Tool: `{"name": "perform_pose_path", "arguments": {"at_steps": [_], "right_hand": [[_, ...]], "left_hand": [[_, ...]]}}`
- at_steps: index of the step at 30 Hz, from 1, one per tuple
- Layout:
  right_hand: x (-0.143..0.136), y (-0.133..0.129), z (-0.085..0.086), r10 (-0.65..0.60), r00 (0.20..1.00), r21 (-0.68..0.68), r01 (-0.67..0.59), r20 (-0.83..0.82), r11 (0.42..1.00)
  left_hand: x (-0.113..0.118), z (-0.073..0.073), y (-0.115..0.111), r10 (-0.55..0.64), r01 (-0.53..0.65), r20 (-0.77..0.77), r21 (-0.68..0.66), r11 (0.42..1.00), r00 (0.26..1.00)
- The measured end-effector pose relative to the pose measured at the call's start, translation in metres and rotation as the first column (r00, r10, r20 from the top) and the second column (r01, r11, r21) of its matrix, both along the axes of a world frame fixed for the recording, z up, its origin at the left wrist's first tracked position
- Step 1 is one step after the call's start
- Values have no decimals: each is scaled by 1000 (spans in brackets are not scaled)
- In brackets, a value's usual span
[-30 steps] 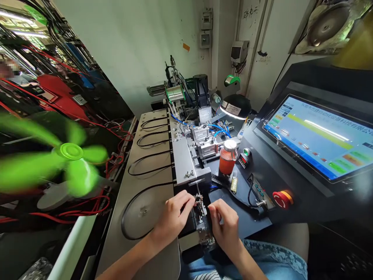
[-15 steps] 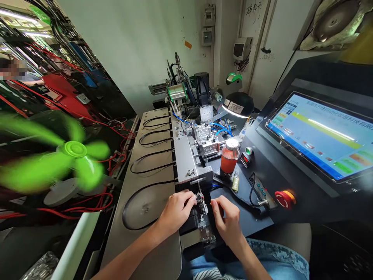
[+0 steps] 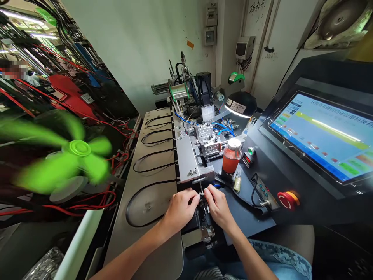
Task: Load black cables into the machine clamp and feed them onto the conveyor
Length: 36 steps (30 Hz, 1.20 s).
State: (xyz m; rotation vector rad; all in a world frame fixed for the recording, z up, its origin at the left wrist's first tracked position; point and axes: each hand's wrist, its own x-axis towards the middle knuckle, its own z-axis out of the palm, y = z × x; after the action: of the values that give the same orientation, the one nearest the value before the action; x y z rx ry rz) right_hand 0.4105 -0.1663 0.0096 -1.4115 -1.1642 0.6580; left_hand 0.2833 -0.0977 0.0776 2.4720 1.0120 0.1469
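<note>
My left hand (image 3: 181,206) is closed in a pinch at the left side of a small metal fixture (image 3: 207,233); what its fingertips hold is too small to make out. Right beside it, my right hand (image 3: 218,206) is also closed, thumb and fingers together at the fixture's top, and its fingertips hide whatever is between them. Just beyond both hands lies a flat metal rail (image 3: 186,155). Black cable loops (image 3: 145,186) rest on the metal plate (image 3: 116,249) to the left, their ends reaching the rail.
A spinning green fan (image 3: 79,148) stands at the left. On the right are a red bottle (image 3: 231,157), a small vial (image 3: 237,182), an emergency stop button (image 3: 287,200) and a touch screen (image 3: 323,136). Behind the rail is a wire spool (image 3: 179,92).
My right hand has moved left and forward to the fixture, so both hands' fingertips are now nearly touching. My left hand has stayed near the fixture. The view has shifted slightly.
</note>
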Motion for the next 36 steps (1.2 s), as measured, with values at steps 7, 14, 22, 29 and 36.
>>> {"name": "perform_pose_path", "arguments": {"at_steps": [7,14,22,29,36], "right_hand": [[-4,3,-4,3,1000,35,-3,-25,999],[-8,3,-9,-23,998,35,25,-63,999],[-8,4,-12,-16,995,16,17,-96,1000],[10,-11,-2,-39,999,20,38,27,999],[7,-26,8,-18,910,89,-21,414,996]], "left_hand": [[-7,-3,-3,-53,54,-11,176,983,999],[-21,-10,-2,-288,210,91,486,848,953],[-14,-5,-4,-474,426,-135,689,586,870],[-25,3,4,-327,292,-8,474,831,945],[-28,8,7,-275,283,-80,397,873,958]]}}
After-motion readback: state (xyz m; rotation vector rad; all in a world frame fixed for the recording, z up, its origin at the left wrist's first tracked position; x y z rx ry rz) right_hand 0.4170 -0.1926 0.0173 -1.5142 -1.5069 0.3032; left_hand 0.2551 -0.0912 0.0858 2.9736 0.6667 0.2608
